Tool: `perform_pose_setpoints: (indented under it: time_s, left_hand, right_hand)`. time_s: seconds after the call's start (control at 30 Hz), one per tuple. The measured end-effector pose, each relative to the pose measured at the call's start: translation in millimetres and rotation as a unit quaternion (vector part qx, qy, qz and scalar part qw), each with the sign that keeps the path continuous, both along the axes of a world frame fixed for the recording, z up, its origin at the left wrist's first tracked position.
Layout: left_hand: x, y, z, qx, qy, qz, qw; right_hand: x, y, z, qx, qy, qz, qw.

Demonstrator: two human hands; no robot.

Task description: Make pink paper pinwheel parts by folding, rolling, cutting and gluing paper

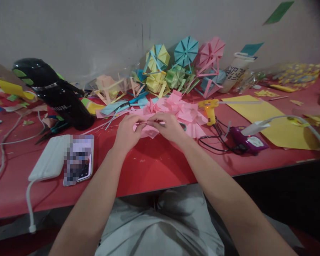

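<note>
My left hand (pixel 128 132) and my right hand (pixel 170 127) meet over the red table (pixel 154 167), both with fingers pinched on a folded pink paper piece (pixel 149 131). Their fingertips touch along the paper's top fold. Behind the hands lies a heap of folded pink paper shapes (pixel 181 108). Scissors with blue handles (pixel 128 104) rest on pale blue paper to the left of the heap.
A yellow glue gun (pixel 210 109) stands right of the heap, with black cables and a purple device (pixel 246 140) beside it. A yellow sheet (pixel 272 119) lies far right. A phone (pixel 78 160), a white power bank (pixel 51 158) and a black bottle (pixel 56 93) lie left. Paper pinwheels (pixel 185 53) line the wall.
</note>
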State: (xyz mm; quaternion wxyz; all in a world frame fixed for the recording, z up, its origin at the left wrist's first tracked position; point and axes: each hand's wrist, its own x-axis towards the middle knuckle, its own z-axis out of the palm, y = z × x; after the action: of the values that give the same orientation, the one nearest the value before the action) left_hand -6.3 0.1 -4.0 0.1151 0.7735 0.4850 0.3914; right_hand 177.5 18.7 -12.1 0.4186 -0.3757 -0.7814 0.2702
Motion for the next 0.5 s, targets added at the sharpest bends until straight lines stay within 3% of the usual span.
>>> perform_pose_setpoints:
  time_s: [0.13, 0.5]
  left_hand:
    - [0.4, -0.3, 0.2, -0.019, -0.043, -0.033, 0.998]
    - [2.7, 0.1, 3.5, -0.033, -0.062, 0.013, 0.997]
  right_hand:
    - [1.9, -1.8, 2.2, -0.017, 0.010, -0.002, 1.000]
    - [1.8, -2.4, 6.9, -0.018, -0.012, -0.015, 1.000]
